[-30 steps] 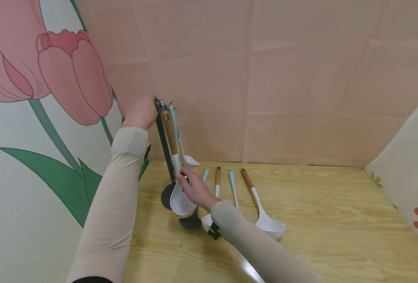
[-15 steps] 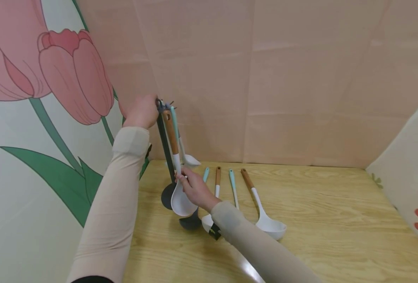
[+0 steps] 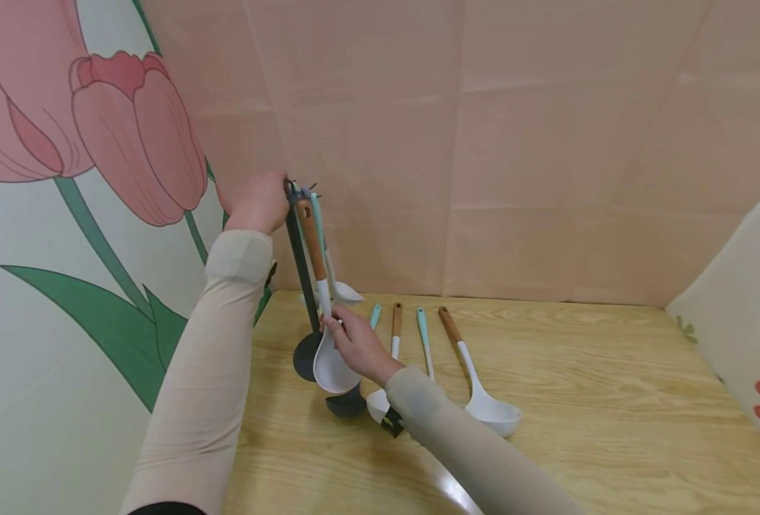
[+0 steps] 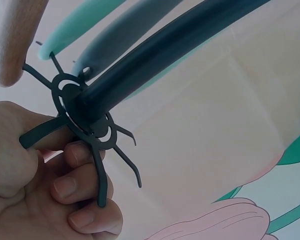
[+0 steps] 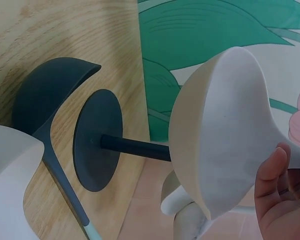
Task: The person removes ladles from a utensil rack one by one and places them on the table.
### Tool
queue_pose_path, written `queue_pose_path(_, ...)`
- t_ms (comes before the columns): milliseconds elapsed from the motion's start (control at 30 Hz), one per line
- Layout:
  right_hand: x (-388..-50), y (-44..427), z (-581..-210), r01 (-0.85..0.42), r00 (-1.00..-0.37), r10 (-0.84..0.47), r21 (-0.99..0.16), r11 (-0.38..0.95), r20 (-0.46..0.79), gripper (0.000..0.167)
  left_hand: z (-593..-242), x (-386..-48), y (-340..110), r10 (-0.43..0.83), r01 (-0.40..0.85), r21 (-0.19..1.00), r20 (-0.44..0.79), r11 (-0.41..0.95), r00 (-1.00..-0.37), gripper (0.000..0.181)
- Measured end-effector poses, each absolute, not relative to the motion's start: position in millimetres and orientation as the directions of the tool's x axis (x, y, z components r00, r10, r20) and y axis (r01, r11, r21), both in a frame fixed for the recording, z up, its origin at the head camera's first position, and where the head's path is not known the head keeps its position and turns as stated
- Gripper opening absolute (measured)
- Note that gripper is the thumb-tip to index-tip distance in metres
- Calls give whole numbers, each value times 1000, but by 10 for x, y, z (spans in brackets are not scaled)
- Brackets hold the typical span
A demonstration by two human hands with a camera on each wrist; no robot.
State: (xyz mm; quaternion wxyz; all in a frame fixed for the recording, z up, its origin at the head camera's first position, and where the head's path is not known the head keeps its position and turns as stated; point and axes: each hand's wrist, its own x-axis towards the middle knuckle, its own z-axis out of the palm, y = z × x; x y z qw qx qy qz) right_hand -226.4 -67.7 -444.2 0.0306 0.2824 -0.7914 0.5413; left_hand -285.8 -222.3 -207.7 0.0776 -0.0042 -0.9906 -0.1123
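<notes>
My left hand (image 3: 257, 202) holds the top of a dark utensil stand (image 3: 300, 268); in the left wrist view its fingers curl at the hooked ring (image 4: 82, 107). A white ladle (image 3: 333, 366) with a wooden handle (image 3: 311, 236) hangs at the stand's front, the handle's end close to a hook. Its white neck is pinched by my right hand (image 3: 360, 343), low on the shaft. Beside it hang a teal-handled utensil (image 4: 75, 30) and a grey handle (image 4: 125, 35). The round base (image 5: 97, 145) shows behind the ladle bowl in the right wrist view.
On the wooden table (image 3: 598, 386), right of the stand, lie a dark ladle (image 3: 346, 404), a white ladle with a wooden handle (image 3: 396, 322), a teal handle (image 3: 422, 329) and another white ladle (image 3: 492, 413). A tulip-printed wall (image 3: 96, 300) rises at the left.
The right hand and the white ladle's bowl have shifted very slightly to the right. The left hand keeps its hold on the stand's top.
</notes>
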Motion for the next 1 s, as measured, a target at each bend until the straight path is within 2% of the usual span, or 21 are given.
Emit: queue_pose_path(1000, -2245, -593, -4467, -497, -834, -401, -833, 244, 380, 28, -2076, -2854, -2217, -3, 33, 215, 166, 976, -986, 28)
